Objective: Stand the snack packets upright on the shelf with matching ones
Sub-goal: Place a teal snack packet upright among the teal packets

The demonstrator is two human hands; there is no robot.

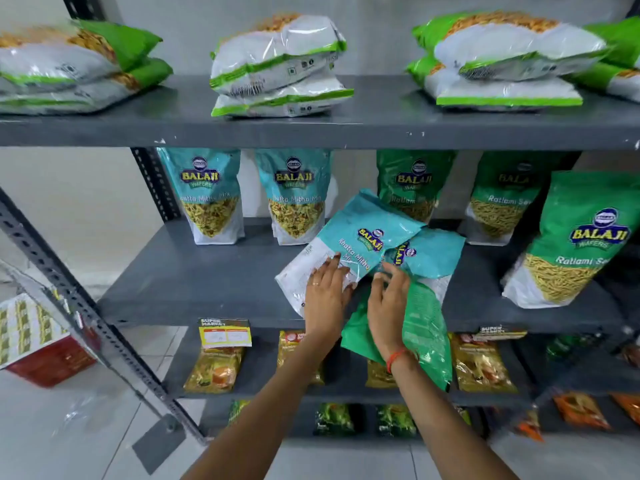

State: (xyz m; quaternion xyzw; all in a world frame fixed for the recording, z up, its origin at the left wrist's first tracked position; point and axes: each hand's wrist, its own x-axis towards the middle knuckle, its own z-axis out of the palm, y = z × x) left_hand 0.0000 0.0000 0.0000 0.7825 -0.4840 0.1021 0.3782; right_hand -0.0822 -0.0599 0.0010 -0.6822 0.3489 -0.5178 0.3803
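On the grey middle shelf (194, 278) a pile of packets lies flat. My left hand (325, 292) rests on the lower white part of a teal Khatta Mitha Mix packet (360, 226), which is tilted up at its far end. My right hand (389, 299) pinches the edge of a second teal packet (433, 258) lying under it. A green packet (422, 327) lies beneath my right hand and hangs over the shelf's front edge. Two teal packets (207, 195) (298, 195) stand upright at the back left. Green Ratlami Sev packets (412, 185) (502, 199) (578, 240) stand on the right.
The top shelf (374, 123) carries stacks of white and green packets lying flat. Lower shelves hold yellow, gold and orange packets, with a price tag (225, 332) on the shelf edge. A slotted metal upright (86, 313) slants at the left beside a red box (38, 341).
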